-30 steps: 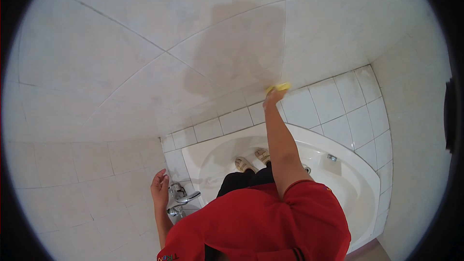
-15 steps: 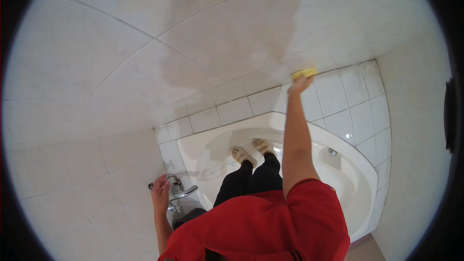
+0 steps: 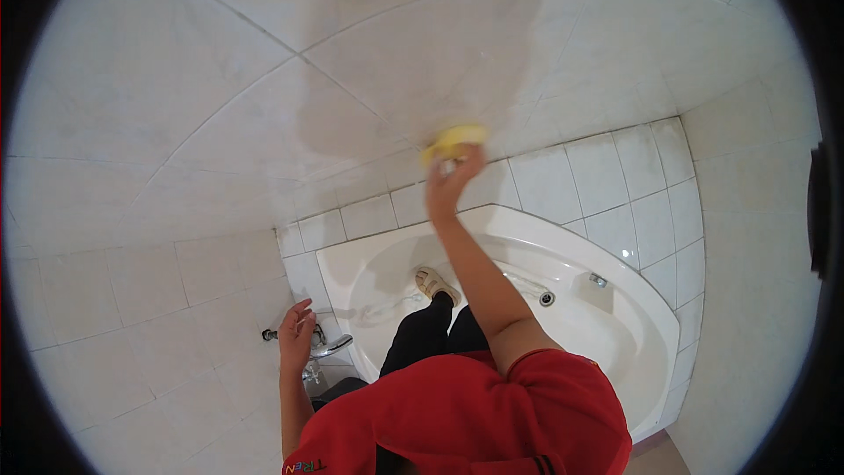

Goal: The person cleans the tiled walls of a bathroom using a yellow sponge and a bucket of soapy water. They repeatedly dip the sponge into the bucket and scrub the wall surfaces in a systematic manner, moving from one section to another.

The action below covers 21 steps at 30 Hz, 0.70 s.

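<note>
My right hand reaches forward to the tiled wall, closed on a yellow sponge. Motion blurs both the fingers and the sponge, which is at the wall's lower part, just above the tile ledge. Low on the left, my left hand is beside the chrome bath tap, its fingers apart and slightly bent. Nothing shows in it. Whether it touches the tap I cannot tell.
I stand inside a white corner bathtub, with a beige sandal visible on one foot. The tub has a drain and an overflow fitting. Tiled walls rise on both sides. A dark object hangs at the far right.
My right hand has swept left along the wall with the sponge, and its forearm now covers one sandal. My left hand stays by the tap, its fingers a little more spread.
</note>
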Tool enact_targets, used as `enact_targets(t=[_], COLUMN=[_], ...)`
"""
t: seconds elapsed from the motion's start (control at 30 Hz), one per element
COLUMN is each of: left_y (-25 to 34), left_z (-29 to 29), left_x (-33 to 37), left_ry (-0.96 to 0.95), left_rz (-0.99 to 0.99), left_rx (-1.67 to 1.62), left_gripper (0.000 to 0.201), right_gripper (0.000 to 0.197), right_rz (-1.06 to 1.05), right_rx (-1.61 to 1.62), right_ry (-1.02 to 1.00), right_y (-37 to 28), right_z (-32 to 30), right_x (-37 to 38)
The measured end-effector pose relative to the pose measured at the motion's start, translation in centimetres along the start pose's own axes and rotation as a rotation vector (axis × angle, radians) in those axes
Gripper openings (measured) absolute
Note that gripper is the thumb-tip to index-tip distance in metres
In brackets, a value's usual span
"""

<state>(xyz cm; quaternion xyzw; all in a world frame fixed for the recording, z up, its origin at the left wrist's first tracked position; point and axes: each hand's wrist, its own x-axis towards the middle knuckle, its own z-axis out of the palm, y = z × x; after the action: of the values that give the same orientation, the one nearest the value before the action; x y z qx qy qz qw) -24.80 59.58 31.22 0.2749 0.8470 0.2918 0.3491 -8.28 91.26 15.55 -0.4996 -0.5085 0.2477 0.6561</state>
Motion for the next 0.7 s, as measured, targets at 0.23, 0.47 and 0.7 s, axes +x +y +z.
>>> enact_targets(t=[0.23,0.47,0.7], left_y=[-0.1,-1.2,-3.3], left_z=[0.5,1.6,2.0], left_x=[-0.3,-0.6,-1.9], left_ry=[0.010,-0.006,0.095], left_rz=[0.063,-0.003,0.022], left_rx=[0.003,-0.025,-0.064], left_gripper=[0.029,0.029,0.031], right_gripper=[0.052,0.046,0.040], right_rz=[0.039,-0.383,-0.254], right_rx=[-0.081,-0.204,-0.037], right_ry=[0.049,-0.115,-0.086], right_y=[5.0,-2.9,-4.2], right_z=[-3.9,-0.9,-1.9], right_x=[5.0,3.9,5.6])
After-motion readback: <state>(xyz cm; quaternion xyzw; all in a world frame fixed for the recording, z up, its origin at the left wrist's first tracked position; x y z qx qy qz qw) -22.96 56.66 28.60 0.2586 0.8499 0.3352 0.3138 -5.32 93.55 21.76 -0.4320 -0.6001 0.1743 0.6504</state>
